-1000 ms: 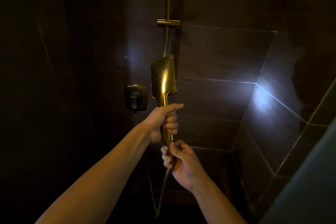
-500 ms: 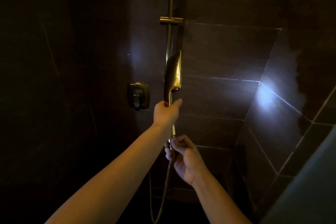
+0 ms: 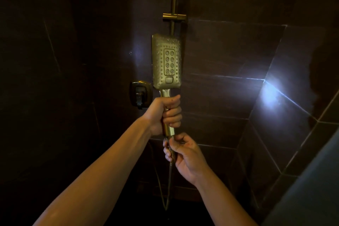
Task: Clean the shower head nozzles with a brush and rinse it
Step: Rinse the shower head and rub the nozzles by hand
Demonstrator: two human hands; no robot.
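Left hand (image 3: 165, 113) gripping head (image 3: 159, 71) handle, right hand (image 3: 185, 154) pinching hose (image 3: 171, 169); nozzles (image 3: 169, 62) facing camera; no brush showing, scrubbing, rinsing likely remaining

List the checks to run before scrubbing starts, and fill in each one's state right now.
1. Nozzle face of the shower head turned toward the camera: ok.
2. Left hand grips the handle: ok.
3. Brush within sight: not ok, none visible.
4. A hand free to take the brush: not ok, the right hand holds the hose just below the handle.
5. Water off: no spray shows, but the wall valve setting: cannot tell.
6. Dirt on the nozzles: cannot tell, too dim.
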